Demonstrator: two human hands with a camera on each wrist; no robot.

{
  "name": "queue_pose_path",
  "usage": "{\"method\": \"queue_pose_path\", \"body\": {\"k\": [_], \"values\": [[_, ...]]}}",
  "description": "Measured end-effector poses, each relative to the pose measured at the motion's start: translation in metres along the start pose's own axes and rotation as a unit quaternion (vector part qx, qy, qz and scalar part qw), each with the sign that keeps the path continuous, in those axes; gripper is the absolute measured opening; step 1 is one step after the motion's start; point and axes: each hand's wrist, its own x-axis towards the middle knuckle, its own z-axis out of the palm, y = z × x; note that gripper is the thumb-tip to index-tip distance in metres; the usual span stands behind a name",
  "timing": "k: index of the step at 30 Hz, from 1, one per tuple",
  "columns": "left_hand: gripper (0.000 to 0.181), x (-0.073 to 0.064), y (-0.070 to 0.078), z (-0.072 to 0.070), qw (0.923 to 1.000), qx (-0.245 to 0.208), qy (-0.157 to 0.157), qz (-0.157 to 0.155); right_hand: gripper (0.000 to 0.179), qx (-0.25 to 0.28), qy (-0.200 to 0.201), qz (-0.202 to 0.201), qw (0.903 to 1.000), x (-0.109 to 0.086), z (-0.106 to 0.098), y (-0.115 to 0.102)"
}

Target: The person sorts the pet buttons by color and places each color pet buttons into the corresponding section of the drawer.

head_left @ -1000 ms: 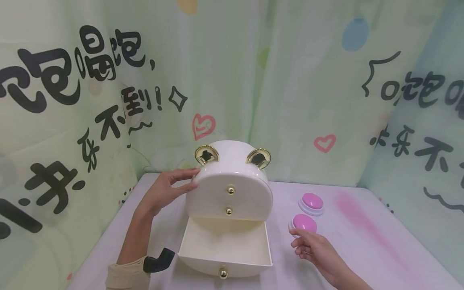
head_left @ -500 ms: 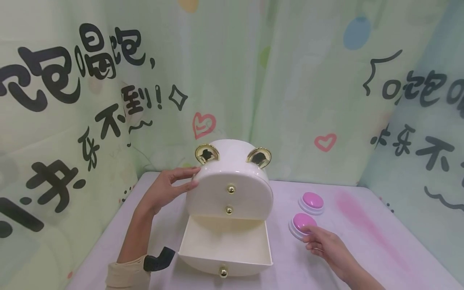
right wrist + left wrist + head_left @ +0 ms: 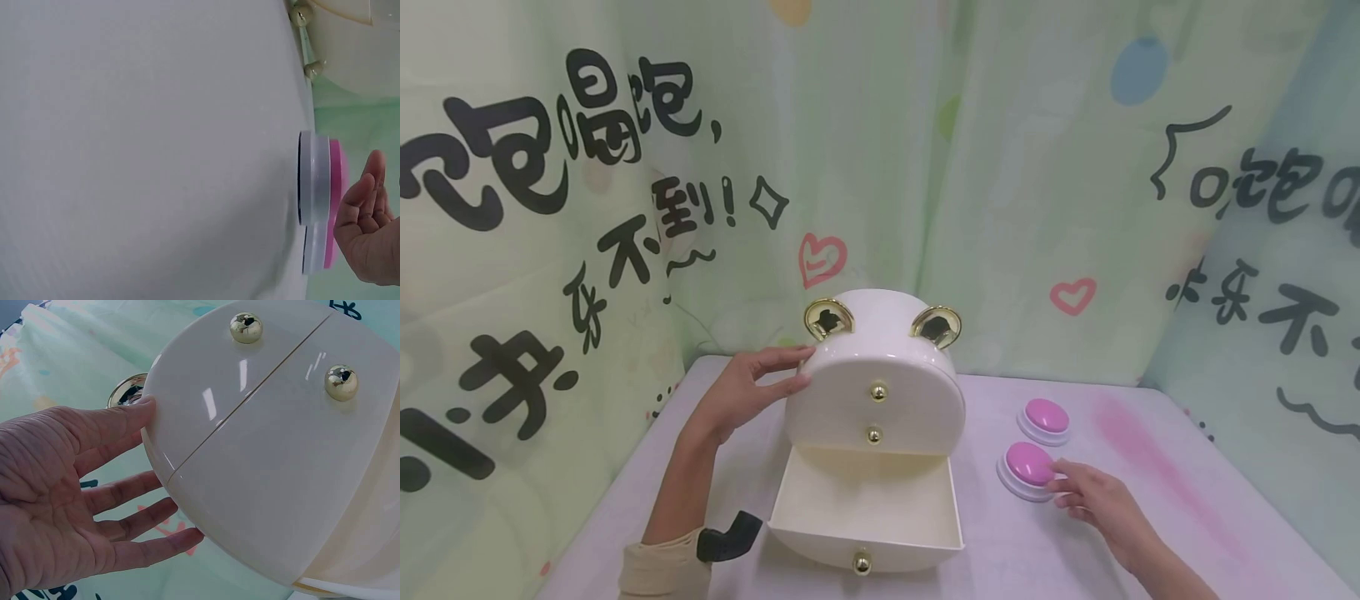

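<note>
A glossy white desktop storage box with rounded top stands in the middle, two gold-rimmed ears on it. Its bottom drawer is pulled out, and the upper two drawers are closed, each with a round gold knob. My left hand touches the box's left side, thumb and fingers spread and nearly straight at its edge in the left wrist view. Two push buttons with pink domes and white bases lie to the right. Beside the nearer button is my right hand, fingers loosely bent and holding nothing; the farther button sits behind.
A pale cloth covers the table, with a pink smear at the right. Light green curtains with lettering and hearts enclose the back and sides. A black strap piece projects from the left cuff.
My right hand has moved right from over the nearer pink button to beside its right edge. The left hand, box and both buttons have stayed where they were.
</note>
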Motion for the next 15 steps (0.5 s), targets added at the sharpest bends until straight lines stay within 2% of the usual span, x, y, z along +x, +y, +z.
{"method": "queue_pose_path", "body": {"k": [7, 15], "values": [[0.047, 0.0, -0.001, 0.0, 1.0, 0.001, 0.0, -0.004, 0.065, -0.051, 0.015, -0.017, 0.9984, 0.009, -0.009, 0.002], [0.047, 0.0, -0.001, 0.0, 1.0, -0.005, 0.0, -0.005, 0.069, -0.121, 0.037, -0.063, 0.9899, 0.017, -0.014, 0.001]]}}
